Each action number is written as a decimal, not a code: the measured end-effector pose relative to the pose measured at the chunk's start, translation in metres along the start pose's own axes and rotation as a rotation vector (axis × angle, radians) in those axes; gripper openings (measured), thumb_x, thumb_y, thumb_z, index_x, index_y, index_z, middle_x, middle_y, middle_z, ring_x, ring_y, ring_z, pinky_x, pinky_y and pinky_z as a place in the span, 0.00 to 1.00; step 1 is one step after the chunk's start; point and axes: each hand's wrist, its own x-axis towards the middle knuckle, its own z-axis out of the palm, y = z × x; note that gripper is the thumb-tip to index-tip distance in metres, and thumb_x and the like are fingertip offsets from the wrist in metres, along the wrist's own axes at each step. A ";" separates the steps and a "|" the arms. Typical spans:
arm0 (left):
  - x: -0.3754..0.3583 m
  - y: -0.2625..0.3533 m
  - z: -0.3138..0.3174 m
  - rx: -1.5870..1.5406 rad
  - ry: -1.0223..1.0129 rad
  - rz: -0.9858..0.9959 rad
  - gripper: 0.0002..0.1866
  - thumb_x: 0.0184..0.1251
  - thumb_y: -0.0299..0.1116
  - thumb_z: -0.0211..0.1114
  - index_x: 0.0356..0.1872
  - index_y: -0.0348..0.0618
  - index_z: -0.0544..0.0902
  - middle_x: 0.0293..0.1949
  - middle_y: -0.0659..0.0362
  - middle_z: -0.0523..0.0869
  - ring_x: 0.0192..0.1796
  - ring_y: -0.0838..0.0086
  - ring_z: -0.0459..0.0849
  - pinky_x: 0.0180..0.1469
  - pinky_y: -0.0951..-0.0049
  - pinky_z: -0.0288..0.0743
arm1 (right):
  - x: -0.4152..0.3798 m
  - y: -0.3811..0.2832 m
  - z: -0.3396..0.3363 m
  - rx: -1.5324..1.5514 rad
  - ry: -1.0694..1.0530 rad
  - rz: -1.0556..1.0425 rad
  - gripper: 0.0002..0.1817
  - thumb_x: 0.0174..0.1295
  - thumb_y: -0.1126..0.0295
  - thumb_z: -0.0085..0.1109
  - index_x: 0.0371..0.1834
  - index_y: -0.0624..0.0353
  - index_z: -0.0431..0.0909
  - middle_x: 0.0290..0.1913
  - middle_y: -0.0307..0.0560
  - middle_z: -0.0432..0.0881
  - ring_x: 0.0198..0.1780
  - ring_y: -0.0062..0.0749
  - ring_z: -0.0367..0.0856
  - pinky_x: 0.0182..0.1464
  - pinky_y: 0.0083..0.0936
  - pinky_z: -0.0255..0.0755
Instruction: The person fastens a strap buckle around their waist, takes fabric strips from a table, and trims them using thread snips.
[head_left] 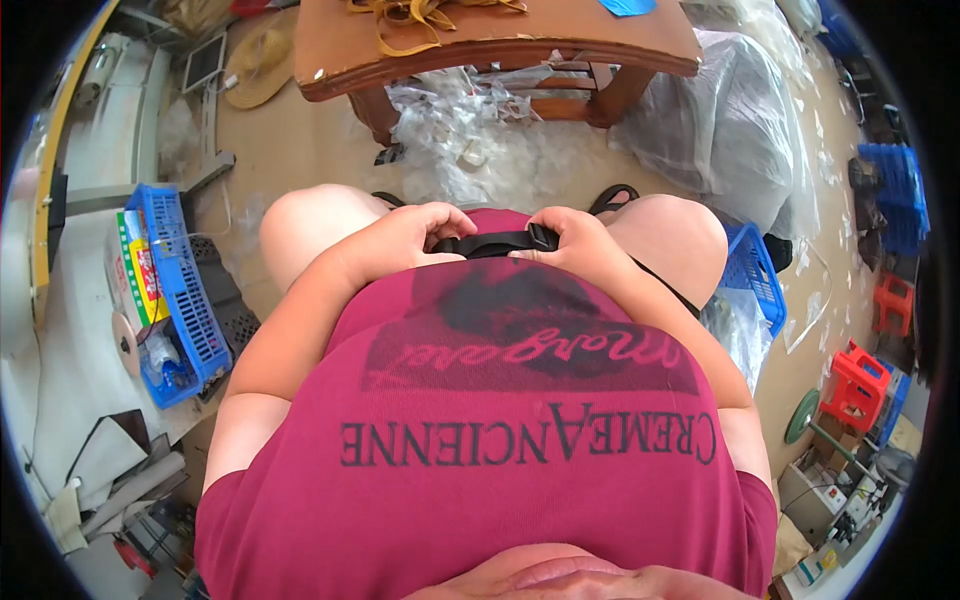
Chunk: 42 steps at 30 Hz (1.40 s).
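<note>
A black strap (495, 243) with a buckle runs between my two hands, in front of the lower edge of a dark red shirt. My left hand (420, 235) has curled fingers round the strap's left end. At the other end, my right hand (568, 243) pinches the strap beside the black buckle (543, 237), thumb below and fingers above. Both hands are at my lap, between my bare knees. A thin black band trails from near my right wrist toward my right thigh.
Ahead stands a brown wooden table (520, 38) with yellowish straps (405, 22) on it. Plastic scraps (470, 125) lie beneath. Blue baskets are at left (185, 290) and right (750, 272). A plastic-covered pile (700, 130) and red stools (857, 385) are to the right.
</note>
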 end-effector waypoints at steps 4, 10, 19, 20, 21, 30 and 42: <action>-0.010 0.012 0.002 0.129 0.020 -0.124 0.19 0.60 0.29 0.68 0.50 0.37 0.75 0.43 0.59 0.80 0.46 0.79 0.77 0.51 0.78 0.72 | 0.000 0.006 0.009 -0.109 0.082 -0.112 0.30 0.44 0.51 0.74 0.41 0.66 0.80 0.35 0.54 0.82 0.38 0.41 0.80 0.42 0.31 0.73; -0.014 -0.014 0.010 -0.065 0.050 -0.027 0.18 0.61 0.27 0.66 0.51 0.36 0.75 0.43 0.59 0.81 0.47 0.76 0.79 0.52 0.76 0.72 | -0.005 0.004 0.005 0.070 -0.096 -0.019 0.29 0.45 0.52 0.73 0.42 0.66 0.79 0.35 0.56 0.81 0.39 0.44 0.80 0.43 0.32 0.73; -0.020 0.005 0.018 -0.062 0.090 -0.076 0.17 0.59 0.24 0.66 0.50 0.35 0.76 0.43 0.60 0.81 0.46 0.78 0.79 0.52 0.76 0.72 | -0.014 0.001 0.003 -0.023 -0.095 -0.060 0.27 0.47 0.54 0.72 0.41 0.67 0.78 0.36 0.59 0.80 0.41 0.50 0.79 0.46 0.35 0.72; -0.019 0.006 0.018 -0.012 0.097 -0.062 0.17 0.59 0.24 0.66 0.50 0.36 0.77 0.42 0.61 0.81 0.45 0.79 0.79 0.50 0.77 0.73 | -0.014 0.003 0.003 -0.031 -0.087 -0.073 0.27 0.47 0.54 0.72 0.41 0.67 0.78 0.37 0.59 0.80 0.42 0.50 0.78 0.46 0.35 0.72; -0.018 0.006 0.018 0.040 0.104 -0.046 0.17 0.58 0.24 0.66 0.50 0.36 0.77 0.42 0.61 0.82 0.43 0.79 0.79 0.49 0.77 0.73 | -0.013 0.004 0.003 -0.040 -0.076 -0.089 0.27 0.47 0.54 0.72 0.41 0.67 0.78 0.37 0.59 0.80 0.42 0.50 0.78 0.46 0.36 0.72; -0.022 0.013 0.022 0.386 0.238 0.106 0.16 0.56 0.27 0.69 0.47 0.38 0.80 0.37 0.61 0.82 0.36 0.81 0.77 0.39 0.79 0.72 | -0.021 -0.002 -0.005 -0.105 -0.082 -0.176 0.26 0.50 0.56 0.70 0.44 0.65 0.76 0.40 0.55 0.77 0.46 0.46 0.76 0.49 0.33 0.71; -0.025 0.019 0.010 0.290 0.105 0.054 0.14 0.62 0.27 0.64 0.49 0.36 0.79 0.44 0.59 0.83 0.46 0.77 0.80 0.50 0.76 0.74 | -0.016 -0.011 -0.014 -0.259 -0.063 -0.402 0.15 0.55 0.64 0.65 0.46 0.54 0.82 0.41 0.48 0.74 0.46 0.42 0.72 0.49 0.30 0.69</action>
